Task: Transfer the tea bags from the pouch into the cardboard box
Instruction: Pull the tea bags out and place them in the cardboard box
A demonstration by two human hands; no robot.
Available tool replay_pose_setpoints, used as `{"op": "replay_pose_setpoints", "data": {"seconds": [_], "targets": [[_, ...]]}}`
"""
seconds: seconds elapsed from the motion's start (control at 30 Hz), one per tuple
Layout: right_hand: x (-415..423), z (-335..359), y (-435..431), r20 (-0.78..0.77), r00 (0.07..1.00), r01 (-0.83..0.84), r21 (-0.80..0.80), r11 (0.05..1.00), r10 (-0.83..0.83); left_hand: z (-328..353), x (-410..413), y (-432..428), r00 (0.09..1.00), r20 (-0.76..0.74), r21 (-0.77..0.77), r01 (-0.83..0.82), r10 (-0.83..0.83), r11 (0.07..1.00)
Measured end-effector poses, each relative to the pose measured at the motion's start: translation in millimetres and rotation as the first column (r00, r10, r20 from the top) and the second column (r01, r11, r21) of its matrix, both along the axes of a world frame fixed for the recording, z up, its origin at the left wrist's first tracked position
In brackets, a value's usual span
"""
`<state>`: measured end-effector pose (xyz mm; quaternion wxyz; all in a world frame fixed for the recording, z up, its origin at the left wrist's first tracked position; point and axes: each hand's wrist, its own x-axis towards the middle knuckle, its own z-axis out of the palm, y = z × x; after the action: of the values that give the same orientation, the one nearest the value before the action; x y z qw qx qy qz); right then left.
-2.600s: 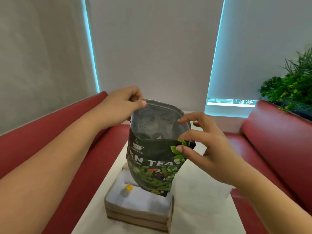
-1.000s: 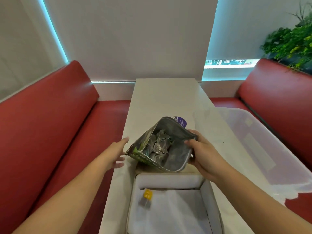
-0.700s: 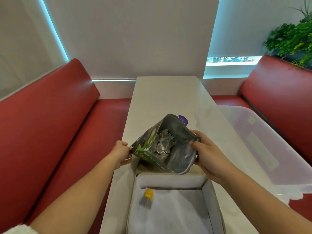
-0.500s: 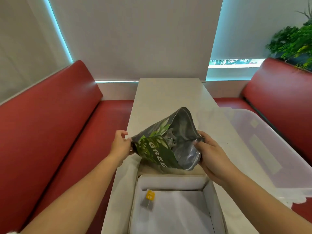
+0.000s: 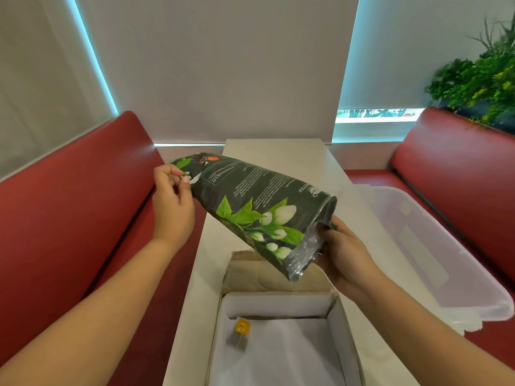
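Observation:
A dark green tea pouch [image 5: 250,207] with leaf and flower print hangs tilted above the table, its bottom raised to the left and its silver mouth pointing down to the right. My left hand [image 5: 172,201] pinches the pouch's bottom corner. My right hand [image 5: 342,254] grips the pouch at its mouth. Below and nearer to me stands the open cardboard box [image 5: 338,327], white inside, its brown flap folded back under the pouch mouth. One tea bag with a yellow tag [image 5: 241,330] lies inside the box. The pouch's contents are hidden.
The box rests on a narrow white table [image 5: 278,151] between two red benches [image 5: 69,213]. A clear plastic bin [image 5: 434,246] sits on the right bench against the table. A green plant [image 5: 479,79] stands behind the right backrest.
The pouch has been turned over: its bottom rose to the left and its mouth now points down over the box's flap. My left hand moved up with the bottom corner.

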<state>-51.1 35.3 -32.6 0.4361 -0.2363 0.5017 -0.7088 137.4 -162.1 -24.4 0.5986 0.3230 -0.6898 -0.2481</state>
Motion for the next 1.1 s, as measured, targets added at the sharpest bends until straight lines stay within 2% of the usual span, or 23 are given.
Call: {"op": "replay_pose_setpoints", "data": {"seconds": [0.27, 0.63, 0.83, 1.1], "targets": [[2, -7, 1, 0.04, 0.999, 0.01, -0.004, 1.0, -0.01, 15, -2, 4, 0.999, 0.02, -0.089, 0.029, -0.028, 0.996], [6, -5, -2, -0.056, 0.997, -0.056, 0.042, 0.998, 0.059, 8, 6, -12, 1.0, 0.016, -0.044, 0.007, -0.007, 0.999], [4, -9, -1, -0.028, 0.999, -0.044, 0.061, 0.997, 0.046, -17, 6, -18, 0.999, 0.045, 0.06, 0.02, -0.022, 0.998], [10, -51, -10, 0.002, 1.0, 0.012, 0.182, 0.983, -0.013, -77, -3, -30, 0.991, 0.122, 0.298, 0.014, -0.053, 0.954]]}}
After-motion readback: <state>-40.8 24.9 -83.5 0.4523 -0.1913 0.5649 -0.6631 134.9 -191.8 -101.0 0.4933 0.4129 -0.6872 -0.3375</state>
